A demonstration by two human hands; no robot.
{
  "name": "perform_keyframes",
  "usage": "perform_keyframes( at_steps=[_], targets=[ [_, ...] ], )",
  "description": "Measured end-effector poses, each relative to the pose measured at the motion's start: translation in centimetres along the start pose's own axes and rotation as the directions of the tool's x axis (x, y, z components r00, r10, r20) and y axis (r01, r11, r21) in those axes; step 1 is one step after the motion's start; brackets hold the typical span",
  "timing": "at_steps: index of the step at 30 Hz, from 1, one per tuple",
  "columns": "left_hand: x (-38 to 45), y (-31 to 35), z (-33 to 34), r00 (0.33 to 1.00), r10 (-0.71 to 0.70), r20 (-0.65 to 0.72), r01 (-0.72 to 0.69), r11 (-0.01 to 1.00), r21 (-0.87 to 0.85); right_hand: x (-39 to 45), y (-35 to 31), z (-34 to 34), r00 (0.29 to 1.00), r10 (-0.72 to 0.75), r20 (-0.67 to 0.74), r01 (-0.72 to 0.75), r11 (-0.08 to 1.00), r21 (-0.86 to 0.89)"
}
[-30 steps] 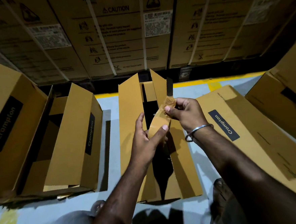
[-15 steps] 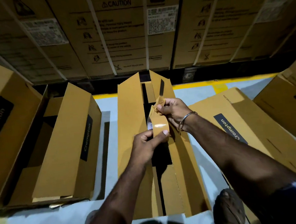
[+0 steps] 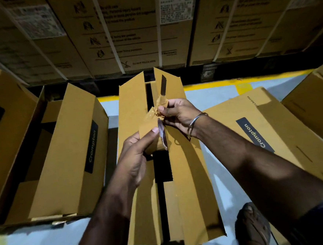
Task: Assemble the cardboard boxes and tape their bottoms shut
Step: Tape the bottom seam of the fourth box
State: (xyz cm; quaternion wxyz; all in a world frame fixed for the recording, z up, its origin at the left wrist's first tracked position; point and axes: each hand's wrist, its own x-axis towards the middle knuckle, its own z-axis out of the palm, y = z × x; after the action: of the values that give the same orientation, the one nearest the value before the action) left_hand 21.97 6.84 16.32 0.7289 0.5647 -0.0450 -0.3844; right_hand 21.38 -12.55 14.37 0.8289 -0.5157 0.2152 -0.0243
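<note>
A roll of brown tape (image 3: 154, 136) is gripped by the curled fingers of the left hand (image 3: 136, 158). Its crumpled free end (image 3: 160, 109) is pinched between thumb and fingers of the right hand (image 3: 177, 113). Directly beneath both hands, an unsealed cardboard box (image 3: 186, 168) is seen, flaps apart.

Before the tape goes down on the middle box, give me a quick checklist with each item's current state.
1. Tape roll held by left hand: ok.
2. Tape end pinched by right hand: ok.
3. Tape end flat and untangled: not ok, it looks crumpled.
4. Flaps of middle box closed: not ok, a dark gap shows between them.
5. Tape already stuck on the seam: not ok.
</note>
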Motion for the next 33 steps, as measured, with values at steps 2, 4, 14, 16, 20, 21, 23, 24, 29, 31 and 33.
perform_keyframes(
  at_steps=[2,4,14,16,20,21,23,24,29,31,33],
  targets=[
    [-0.1,1.2,-0.4,1.000,0.005,-0.003,-0.005,0.999,0.044,0.1,0.0,0.9,1.000,0.011,-0.017,-0.011,1.000,0.011],
    [-0.2,2.3,-0.8,1.000,0.009,-0.026,-0.007,0.997,0.071,0.2,0.0,1.7,1.000,0.005,-0.031,-0.005,1.000,0.010],
    [0.6,3.0,-0.9,0.998,0.010,-0.064,-0.013,0.999,-0.033,0.1,-0.2,2.0,1.000,-0.015,0.005,0.014,0.992,0.128],
    [0.4,2.2,-0.1,0.999,-0.001,-0.048,0.000,1.000,-0.009,0.2,-0.4,1.4,1.000,-0.022,0.004,0.021,0.983,0.181],
    [0.5,2.1,0.5,1.000,-0.012,-0.014,0.013,0.999,0.053,0.2,-1.1,0.6,0.998,-0.058,-0.004,0.058,0.981,0.185],
    [0.6,2.1,0.4,1.000,-0.009,-0.012,0.010,0.999,0.046,0.1,-1.6,0.4,0.997,-0.073,-0.002,0.072,0.982,0.174],
    [0.7,2.3,0.3,1.000,0.003,0.010,-0.004,0.999,0.039,-0.1,-2.6,0.0,0.995,-0.095,0.020,0.091,0.983,0.161],
    [0.7,2.3,0.3,1.000,0.004,0.023,-0.005,0.999,0.049,-0.1,-2.9,-0.2,0.994,-0.107,0.032,0.101,0.982,0.160],
    [1.2,2.2,1.0,0.997,-0.016,0.079,0.010,0.997,0.076,-0.1,-1.4,-2.0,0.993,-0.102,0.052,0.081,0.948,0.308],
    [1.3,1.8,1.3,0.996,-0.031,0.083,0.023,0.995,0.095,0.1,0.0,-2.0,0.997,-0.075,0.033,0.058,0.932,0.357],
    [1.4,1.6,1.4,0.996,-0.023,0.092,0.013,0.994,0.107,0.2,1.7,-1.2,0.997,-0.071,0.014,0.059,0.910,0.410]
  ],
)
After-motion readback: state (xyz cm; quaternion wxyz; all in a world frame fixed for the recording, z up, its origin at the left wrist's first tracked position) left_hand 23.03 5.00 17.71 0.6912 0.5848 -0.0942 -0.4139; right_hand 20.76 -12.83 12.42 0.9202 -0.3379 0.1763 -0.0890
